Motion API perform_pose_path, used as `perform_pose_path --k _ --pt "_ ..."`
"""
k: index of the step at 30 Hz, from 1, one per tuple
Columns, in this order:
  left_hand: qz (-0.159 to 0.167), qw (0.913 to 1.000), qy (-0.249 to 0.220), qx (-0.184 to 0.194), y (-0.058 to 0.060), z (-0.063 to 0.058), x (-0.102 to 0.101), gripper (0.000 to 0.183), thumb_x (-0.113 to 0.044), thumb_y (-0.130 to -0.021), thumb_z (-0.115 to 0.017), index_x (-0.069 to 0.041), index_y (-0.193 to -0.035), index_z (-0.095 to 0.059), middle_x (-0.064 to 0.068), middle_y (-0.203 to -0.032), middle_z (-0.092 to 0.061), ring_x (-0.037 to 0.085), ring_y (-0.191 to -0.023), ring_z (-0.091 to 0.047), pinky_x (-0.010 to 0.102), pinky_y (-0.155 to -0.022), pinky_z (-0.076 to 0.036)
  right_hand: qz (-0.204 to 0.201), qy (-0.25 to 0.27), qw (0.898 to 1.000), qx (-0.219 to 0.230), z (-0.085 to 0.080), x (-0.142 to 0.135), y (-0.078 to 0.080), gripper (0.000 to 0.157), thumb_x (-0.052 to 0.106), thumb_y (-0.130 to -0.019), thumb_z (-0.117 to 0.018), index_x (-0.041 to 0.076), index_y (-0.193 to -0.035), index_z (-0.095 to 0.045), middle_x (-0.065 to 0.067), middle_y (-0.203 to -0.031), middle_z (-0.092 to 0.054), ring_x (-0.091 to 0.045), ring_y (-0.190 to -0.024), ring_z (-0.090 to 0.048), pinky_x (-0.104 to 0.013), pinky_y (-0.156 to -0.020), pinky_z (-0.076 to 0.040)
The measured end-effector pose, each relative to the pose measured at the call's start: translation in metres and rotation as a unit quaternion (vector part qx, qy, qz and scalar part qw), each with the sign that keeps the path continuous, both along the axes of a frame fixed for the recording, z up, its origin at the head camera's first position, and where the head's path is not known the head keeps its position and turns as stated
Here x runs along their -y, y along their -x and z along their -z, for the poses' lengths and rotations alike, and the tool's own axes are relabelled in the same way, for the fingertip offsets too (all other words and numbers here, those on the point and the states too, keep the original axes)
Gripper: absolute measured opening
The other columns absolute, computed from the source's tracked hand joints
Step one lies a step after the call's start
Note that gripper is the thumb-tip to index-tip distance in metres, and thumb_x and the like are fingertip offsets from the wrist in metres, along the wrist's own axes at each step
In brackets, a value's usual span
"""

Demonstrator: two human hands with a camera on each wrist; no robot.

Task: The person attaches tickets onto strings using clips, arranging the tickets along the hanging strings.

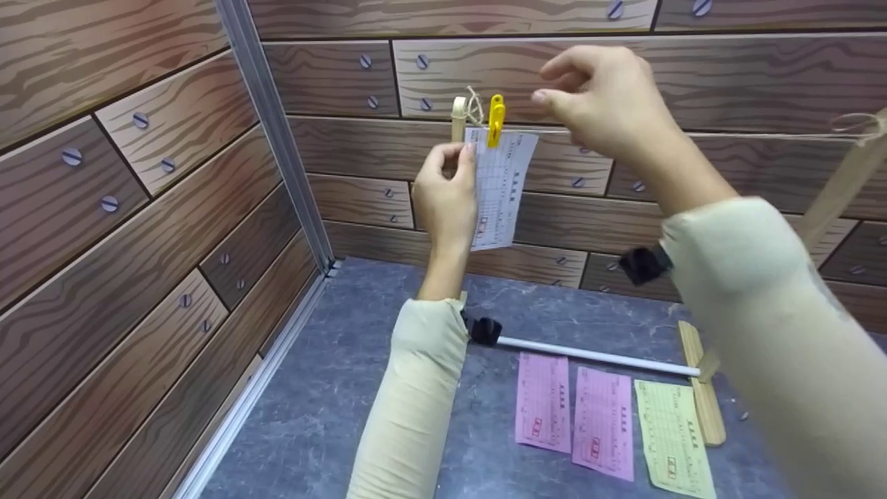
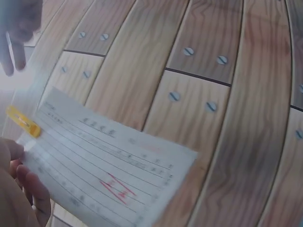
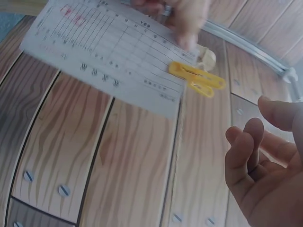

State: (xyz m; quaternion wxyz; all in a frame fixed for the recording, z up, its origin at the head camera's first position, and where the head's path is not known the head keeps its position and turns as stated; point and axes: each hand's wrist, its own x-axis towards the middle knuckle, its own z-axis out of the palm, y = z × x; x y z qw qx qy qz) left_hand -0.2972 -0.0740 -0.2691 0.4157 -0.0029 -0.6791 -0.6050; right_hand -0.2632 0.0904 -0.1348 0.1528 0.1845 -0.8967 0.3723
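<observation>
A white printed slip [image 1: 500,187] hangs from a thin string [image 1: 547,131], with a yellow clothespin [image 1: 496,121] clipped over its top edge. My left hand [image 1: 447,197] pinches the slip's left edge just below the clothespin, between thumb and fingers. In the left wrist view the white slip [image 2: 118,165] shows red stamped marks, and the clothespin [image 2: 23,121] sits at its end. My right hand [image 1: 610,104] is raised to the right of the clothespin, apart from it, with loosely bent fingers. The right wrist view shows nothing between the right hand's [image 3: 270,170] thumb and fingers.
The string runs between a wooden post [image 1: 459,119] at left and another wooden post [image 1: 842,184] at right. On the grey table [image 1: 332,416] lie two pink slips [image 1: 544,402] and a yellow-green slip [image 1: 673,433], near a white rod [image 1: 596,355] and wooden foot [image 1: 707,409]. Wood-patterned walls stand behind and left.
</observation>
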Motion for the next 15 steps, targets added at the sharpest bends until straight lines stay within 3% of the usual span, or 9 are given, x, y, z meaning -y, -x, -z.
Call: perform_pose_path --k 5,10,15 --pt "-0.031 0.9988 0.029 0.024 -0.005 0.028 0.0 0.01 -0.017 -0.093 -0.073 -0.007 -0.093 -0.076 0.001 -0.081 -0.071 0.014 -0.07 -0.061 0.027 -0.067 -0.049 -0.005 0.01 0.998 -0.056 0.013 -0.023 -0.028 0.03 0.023 -0.096 -0.07 0.007 -0.122 -0.069 -0.009 -0.11 -0.071 -0.009 -0.073 -0.064 -0.017 -0.063 -0.051" --pt "-0.058 0.9952 0.061 0.049 -0.007 0.061 -0.004 0.013 -0.02 -0.092 -0.075 -0.008 -0.091 -0.078 0.002 -0.081 -0.074 0.017 -0.069 -0.065 0.033 -0.066 -0.051 -0.014 0.01 0.997 -0.08 0.031 -0.043 -0.057 0.024 0.022 -0.096 -0.071 0.01 -0.117 -0.071 -0.005 -0.102 -0.071 -0.015 -0.08 -0.063 -0.018 -0.065 -0.049" --pt "-0.078 0.9877 0.078 0.111 -0.01 0.094 -0.006 0.013 -0.024 -0.091 -0.075 -0.012 -0.089 -0.079 0.001 -0.084 -0.075 0.022 -0.075 -0.068 0.039 -0.07 -0.051 -0.024 -0.01 0.994 -0.107 0.051 -0.059 -0.081 0.02 0.021 -0.096 -0.071 0.012 -0.114 -0.073 0.0 -0.092 -0.07 -0.019 -0.064 -0.057 -0.019 -0.053 -0.045"
